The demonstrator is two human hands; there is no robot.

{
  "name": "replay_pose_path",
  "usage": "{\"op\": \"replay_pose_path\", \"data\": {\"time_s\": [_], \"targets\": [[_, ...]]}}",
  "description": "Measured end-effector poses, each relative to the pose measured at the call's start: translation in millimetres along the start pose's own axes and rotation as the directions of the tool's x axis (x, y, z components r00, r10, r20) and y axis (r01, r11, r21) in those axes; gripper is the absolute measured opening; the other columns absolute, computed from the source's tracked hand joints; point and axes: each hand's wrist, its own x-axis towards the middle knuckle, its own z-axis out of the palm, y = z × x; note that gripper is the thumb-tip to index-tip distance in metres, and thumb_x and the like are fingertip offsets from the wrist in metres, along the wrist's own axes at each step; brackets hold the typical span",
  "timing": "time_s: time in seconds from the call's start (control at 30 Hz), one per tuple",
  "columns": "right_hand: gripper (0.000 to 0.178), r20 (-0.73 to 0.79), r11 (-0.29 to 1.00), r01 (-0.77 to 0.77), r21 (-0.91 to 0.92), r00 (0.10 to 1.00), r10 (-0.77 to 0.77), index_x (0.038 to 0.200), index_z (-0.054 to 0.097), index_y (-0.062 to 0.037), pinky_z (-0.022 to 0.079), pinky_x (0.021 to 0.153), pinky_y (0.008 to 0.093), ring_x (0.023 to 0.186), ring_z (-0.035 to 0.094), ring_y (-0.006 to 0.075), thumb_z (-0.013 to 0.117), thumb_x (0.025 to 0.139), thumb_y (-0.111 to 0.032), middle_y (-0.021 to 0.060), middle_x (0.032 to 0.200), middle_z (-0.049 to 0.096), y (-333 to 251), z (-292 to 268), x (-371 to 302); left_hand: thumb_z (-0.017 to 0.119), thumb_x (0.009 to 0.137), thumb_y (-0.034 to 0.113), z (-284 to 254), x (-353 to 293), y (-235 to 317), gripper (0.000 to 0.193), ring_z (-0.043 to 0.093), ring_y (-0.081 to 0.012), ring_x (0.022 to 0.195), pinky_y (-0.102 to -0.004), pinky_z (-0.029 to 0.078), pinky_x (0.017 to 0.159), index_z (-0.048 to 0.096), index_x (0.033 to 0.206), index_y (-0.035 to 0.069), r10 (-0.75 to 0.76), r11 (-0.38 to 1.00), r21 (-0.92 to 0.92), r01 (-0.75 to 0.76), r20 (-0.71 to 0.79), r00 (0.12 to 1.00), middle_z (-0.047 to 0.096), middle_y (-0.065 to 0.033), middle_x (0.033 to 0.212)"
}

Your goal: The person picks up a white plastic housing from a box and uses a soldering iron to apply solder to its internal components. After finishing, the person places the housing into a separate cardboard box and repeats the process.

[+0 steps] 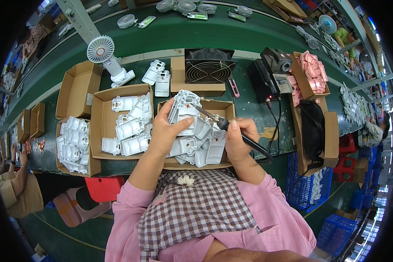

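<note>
My left hand point(163, 135) is closed around a white plastic housing point(179, 114) and keeps it raised over a cardboard box point(179, 167). In my right hand point(238, 142) is a black-handled soldering iron point(223, 124), its cable trailing to the right. The iron's metal tip points up and left, at the small parts on the housing; whether it touches them I cannot tell. More white housings point(216, 144) lie loosely piled in the box below both hands. Whether my left hand holds one housing or a few together is hard to see.
Boxes of white housings point(132, 126) stand to the left, near a small white fan point(101, 50). Behind the hands sits a black fan with a round grille point(209, 71). A black soldering station point(264, 81) and a box of pink housings point(312, 72) are at right. Another person works far left.
</note>
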Motion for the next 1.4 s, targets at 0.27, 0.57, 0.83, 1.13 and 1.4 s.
{"op": "replay_pose_path", "data": {"time_s": [0.27,0.57,0.83,1.13,1.4], "targets": [[0.019,-0.011,0.986,0.108,0.125,0.994,-0.107,0.086,0.043,-0.0059,0.033,0.053,0.0233,0.056,0.038,0.0091,0.061,0.087,-0.011,0.003,0.067,0.046,-5.6,5.5,5.0,0.072,0.069,-0.006,-1.5,-1.1,3.6,0.073,0.058,-0.0198,0.107,-0.0316,0.047,0.093,0.04,0.134,0.001,0.002,0.983,-0.182,0.011,0.074,0.997,0.057,-0.0096,0.118],[0.025,0.016,0.98,0.129,0.154,0.991,-0.133,0.091,0.045,-0.0061,0.037,0.053,0.0242,0.057,0.041,0.0105,0.064,0.089,-0.022,0.0039,0.07,0.047,-2.6,1.1,2.5,0.066,0.087,0.012,-5.6,2.1,3.3,0.053,0.058,-0.017,0.106,-0.0306,0.047,0.091,0.041,0.133,0.003,-0.071,0.924,-0.36,0.126,0.163,0.984,0.058,-0.0081,0.119],[0.021,0.033,0.983,0.101,0.156,0.994,-0.107,0.093,0.047,-0.0034,0.043,0.051,0.025,0.054,0.05,0.0134,0.061,0.091,-0.019,0.0087,0.071,0.052,-6.6,1.7,0.5,0.066,0.082,0.001,-3.3,2.5,4.7,0.053,0.059,-0.0165,0.1,-0.0301,0.048,0.087,0.042,0.129,0.003,0.035,0.95,-0.312,-0.016,0.057,0.998,0.059,-0.0087,0.113],[0.012,0.094,0.992,0.066,-0.103,0.994,-0.057,0.084,0.05,-0.0023,0.043,0.05,0.0235,0.053,0.051,0.01,0.058,0.09,-0.007,0.0079,0.067,0.056,-7.8,1.4,1.4,0.067,0.083,0.002,-1.5,-1.0,0.1,0.04,0.06,-0.0124,0.093,-0.0266,0.048,0.085,0.052,0.119,0.001,0.292,0.956,0.058,-0.287,-0.135,0.947,0.064,-0.0066,0.106],[0.013,0.085,0.992,-0.012,-0.122,0.996,0.022,0.079,0.049,-0.0019,0.041,0.048,0.0217,0.051,0.048,0.0085,0.058,0.089,-0.002,0.0058,0.064,0.054,-7.4,4.0,1.9,0.069,0.083,0.005,-0.1,-3.7,1.2,0.035,0.06,-0.0099,0.088,-0.0239,0.047,0.081,0.056,0.115,0.0,0.276,0.961,0.073,-0.268,-0.161,0.947,0.065,-0.0052,0.1]]}}
